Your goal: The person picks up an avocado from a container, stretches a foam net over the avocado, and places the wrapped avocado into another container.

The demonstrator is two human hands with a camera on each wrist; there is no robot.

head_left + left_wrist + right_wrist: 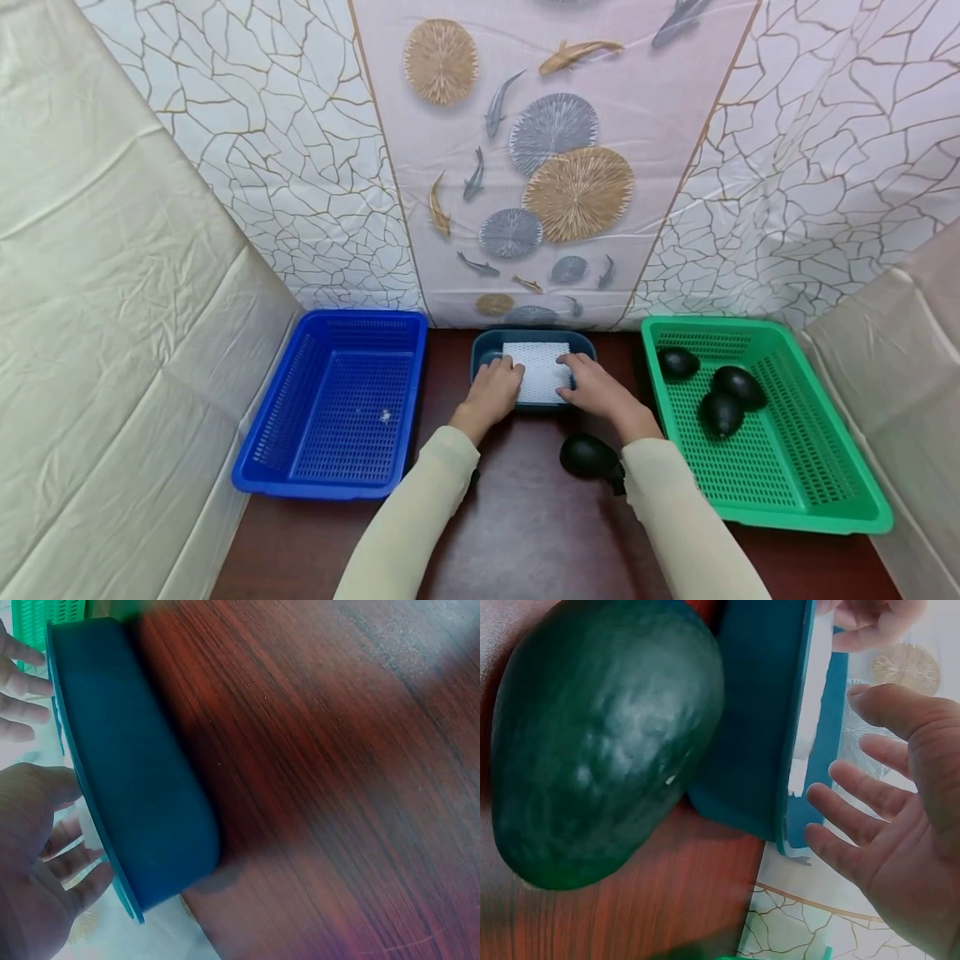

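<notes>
A dark teal container (480, 343) stands at the back of the table, with a white mesh foam sheet (545, 371) lying over its opening. My left hand (495, 385) pinches the sheet's left edge, thumb (56, 784) at the front and fingers curled inside the rim. At the sheet's right edge is my right hand (600, 388), its fingers (851, 814) spread and relaxed, holding nothing. A dark green avocado (588, 456) lies on the table in front of the container, close by the right wrist; the right wrist view shows its glossy skin large.
On the left sits a blue basket (330, 487) with a small whitish spot on its floor. To the right, a green basket (787, 521) holds 3 dark avocados (722, 414). Patterned cloth (517, 283) hangs right behind the container.
</notes>
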